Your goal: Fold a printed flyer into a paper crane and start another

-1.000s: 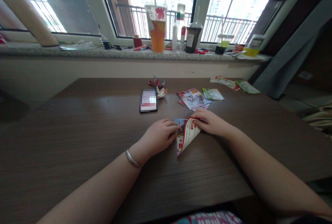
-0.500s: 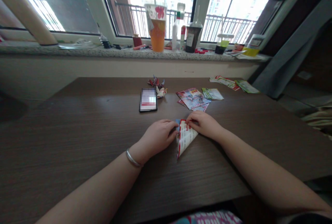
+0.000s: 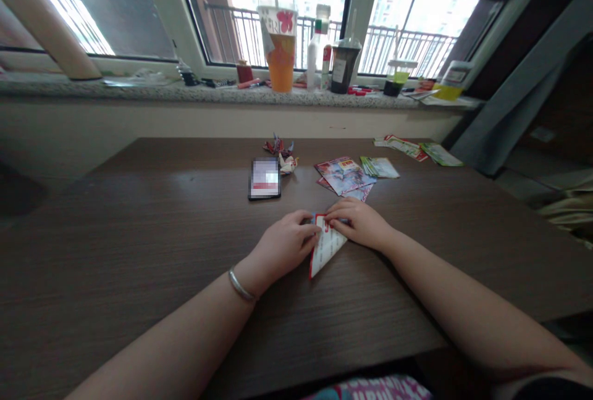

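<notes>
A white paper with red edging and print, folded into a triangle, lies on the table between my hands with its sharp corner pointing towards me. My left hand, a silver bangle at its wrist, grips the left edge of the paper between thumb and fingers. From the right, my right hand holds the upper part, its fingertips pressed on the printed face and its thumb bent below them. Part of the top edge is hidden under the fingers.
Beyond my hands lie a phone, crumpled or folded paper pieces, printed leaflets and green-white papers. More papers rest at the far right. Cups, including a tall orange drink, and bottles line the windowsill.
The folded paper has shifted slightly left and lies flatter, its layers closer together. My right hand has moved left over it; the left hand has barely moved.
</notes>
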`<act>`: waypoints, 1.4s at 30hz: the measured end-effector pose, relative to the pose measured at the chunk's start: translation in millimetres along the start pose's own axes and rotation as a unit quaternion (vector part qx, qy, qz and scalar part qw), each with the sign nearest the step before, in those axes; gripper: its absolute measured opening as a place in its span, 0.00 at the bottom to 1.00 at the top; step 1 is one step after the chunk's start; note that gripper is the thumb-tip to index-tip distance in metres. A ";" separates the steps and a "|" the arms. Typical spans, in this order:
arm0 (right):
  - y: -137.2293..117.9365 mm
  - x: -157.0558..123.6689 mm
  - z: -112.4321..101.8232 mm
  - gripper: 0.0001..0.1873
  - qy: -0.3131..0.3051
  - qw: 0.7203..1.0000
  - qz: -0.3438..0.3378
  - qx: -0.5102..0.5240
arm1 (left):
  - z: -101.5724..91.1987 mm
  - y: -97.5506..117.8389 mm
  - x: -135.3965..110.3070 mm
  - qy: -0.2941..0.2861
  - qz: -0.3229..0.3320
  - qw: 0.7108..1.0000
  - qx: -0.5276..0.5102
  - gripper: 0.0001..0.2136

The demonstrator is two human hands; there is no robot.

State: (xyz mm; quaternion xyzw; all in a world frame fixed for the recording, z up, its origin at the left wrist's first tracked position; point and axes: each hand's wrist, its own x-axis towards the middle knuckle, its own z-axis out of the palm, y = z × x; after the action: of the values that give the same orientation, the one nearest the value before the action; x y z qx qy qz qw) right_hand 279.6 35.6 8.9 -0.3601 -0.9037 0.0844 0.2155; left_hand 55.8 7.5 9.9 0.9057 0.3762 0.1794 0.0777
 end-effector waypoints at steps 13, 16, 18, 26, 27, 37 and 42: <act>-3.3 0.2 4.9 0.17 -0.008 1.000 -0.026 0.004 | 2.9 -0.9 0.2 0.021 -0.058 0.998 -0.033 0.17; -6.0 1.2 6.0 0.17 -0.014 1.000 -0.022 -0.004 | 4.8 -0.8 -0.5 0.040 -0.091 0.995 0.003 0.18; -7.8 1.4 6.5 0.18 -0.021 1.000 -0.022 -0.008 | 6.8 -2.3 -0.9 0.049 -0.125 0.990 0.036 0.19; -17.2 2.2 11.7 0.19 -0.038 0.999 -0.032 -0.014 | 16.0 -14.6 -1.5 0.021 -0.206 0.978 0.021 0.21; -18.5 2.5 12.2 0.19 -0.039 0.999 -0.033 -0.014 | 16.0 -15.1 -1.4 0.019 -0.206 0.978 0.016 0.21; -25.7 2.7 8.9 0.16 -0.035 0.999 -0.018 0.023 | 12.9 -12.3 -0.6 0.023 -0.210 0.978 -0.003 0.19; -27.7 1.9 8.5 0.16 -0.027 0.999 -0.002 0.043 | 10.8 -10.5 -1.0 0.021 -0.202 0.979 -0.004 0.19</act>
State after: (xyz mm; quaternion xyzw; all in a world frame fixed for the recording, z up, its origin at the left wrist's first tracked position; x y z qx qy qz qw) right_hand 257.6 16.8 10.4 -0.3458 -0.9055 0.1324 0.2070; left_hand 52.4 14.0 -3.2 0.8067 0.5522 0.1808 0.1078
